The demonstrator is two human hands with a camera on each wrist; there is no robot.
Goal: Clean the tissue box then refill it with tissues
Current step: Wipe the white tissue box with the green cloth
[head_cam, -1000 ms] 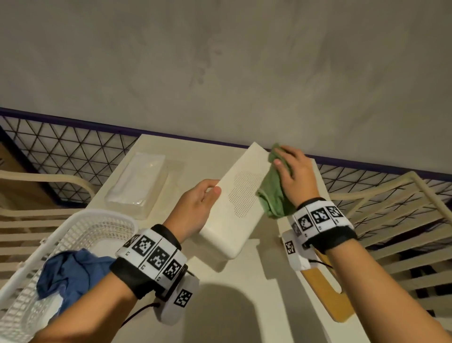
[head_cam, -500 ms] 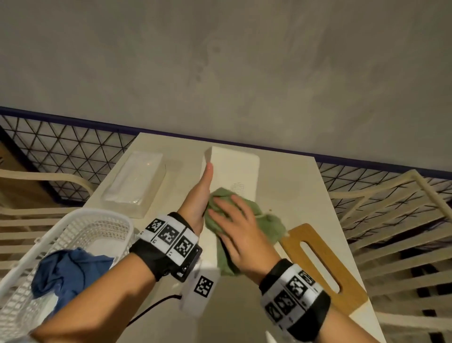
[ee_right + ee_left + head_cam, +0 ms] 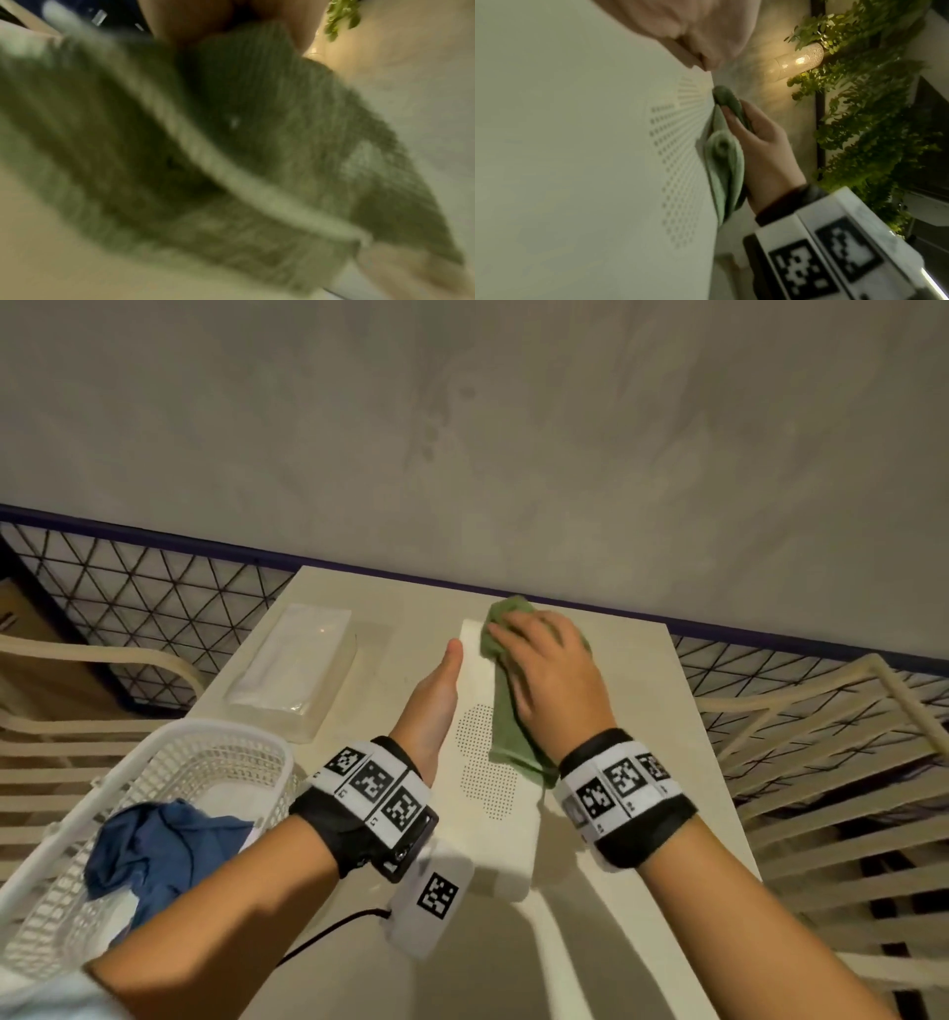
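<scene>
A long white tissue box (image 3: pixel 488 793) with a dotted cloud pattern lies on the cream table (image 3: pixel 688 762), running away from me. My left hand (image 3: pixel 436 695) steadies its left side, thumb straight along the top edge, the other fingers hidden behind it. My right hand (image 3: pixel 549 675) presses a green cloth (image 3: pixel 508 726) flat on the far end of the box's top. In the left wrist view the box (image 3: pixel 577 162) fills the left, with the cloth (image 3: pixel 725 160) under my right hand (image 3: pixel 762 150). The right wrist view is filled by the blurred cloth (image 3: pixel 205 152).
A clear-wrapped pack of tissues (image 3: pixel 295 670) lies at the table's back left. A white basket (image 3: pixel 169 793) with a blue cloth (image 3: pixel 154 850) sits at the left. Slatted chairs (image 3: pixel 847 762) flank the table, and a wire fence (image 3: pixel 144 598) runs behind it.
My right hand has swept the green cloth from the near part of the box's top to its far end. The left hand has stayed on the box's left side.
</scene>
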